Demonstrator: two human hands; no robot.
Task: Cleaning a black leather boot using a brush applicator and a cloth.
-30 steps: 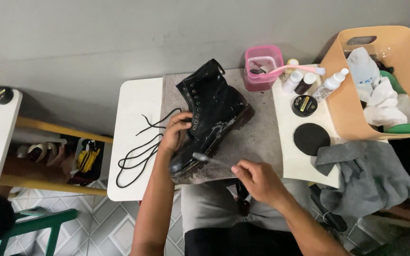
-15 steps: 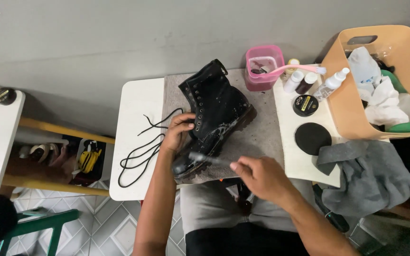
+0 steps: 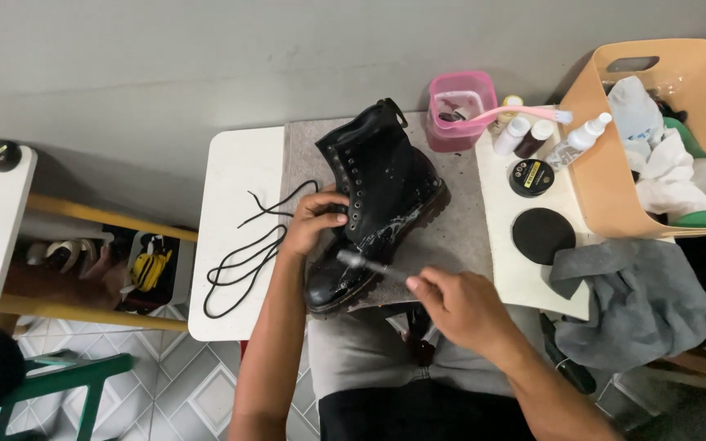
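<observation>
A black lace-up boot (image 3: 382,192) lies on its side on a grey mat (image 3: 459,233), with white foam on its lower part. My left hand (image 3: 312,222) grips the boot at its eyelet row and steadies it. My right hand (image 3: 459,306) holds a small brush (image 3: 365,263) whose head touches the boot near the toe. A loose black shoelace (image 3: 247,253) lies on the white table (image 3: 230,171) to the left of the boot.
A pink tub (image 3: 461,114) with a pink toothbrush (image 3: 525,114) across it stands behind the boot. Small bottles (image 3: 533,135), a round polish tin (image 3: 530,176) and a black pad (image 3: 542,235) sit to the right. A grey cloth (image 3: 639,302) and a tan basket (image 3: 655,139) of rags lie further right.
My right hand has shifted slightly along the boot's toe with the brush. My left hand keeps its hold on the boot.
</observation>
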